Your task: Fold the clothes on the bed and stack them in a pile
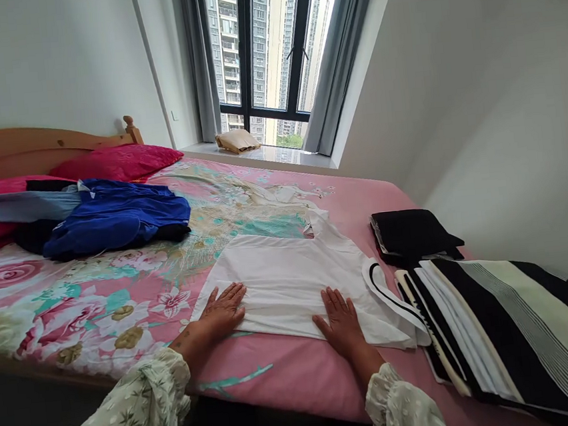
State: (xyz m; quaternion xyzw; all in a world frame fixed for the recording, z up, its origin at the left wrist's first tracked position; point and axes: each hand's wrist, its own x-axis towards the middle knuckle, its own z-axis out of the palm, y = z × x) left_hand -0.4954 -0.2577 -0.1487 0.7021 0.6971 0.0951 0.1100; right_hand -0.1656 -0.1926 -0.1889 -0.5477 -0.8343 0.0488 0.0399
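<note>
A white shirt [279, 267] lies spread on the bed near its front edge, with creases across its lower part. Its collar, trimmed with a dark line [378, 281], points to the right. My left hand [224, 307] rests flat on the shirt's lower left, fingers stretched out. On its lower right side lies my right hand [341, 320], palm down with the fingers apart. Neither hand grips the cloth.
Right of the shirt sit a stack of folded striped clothes [516, 324] and a folded black garment [411, 233]. Blue and dark clothes [123, 212] lie at the left beside red pillows [118, 163]. A floral sheet [137, 307] covers the bed; a beige packet [237, 140] is on the windowsill.
</note>
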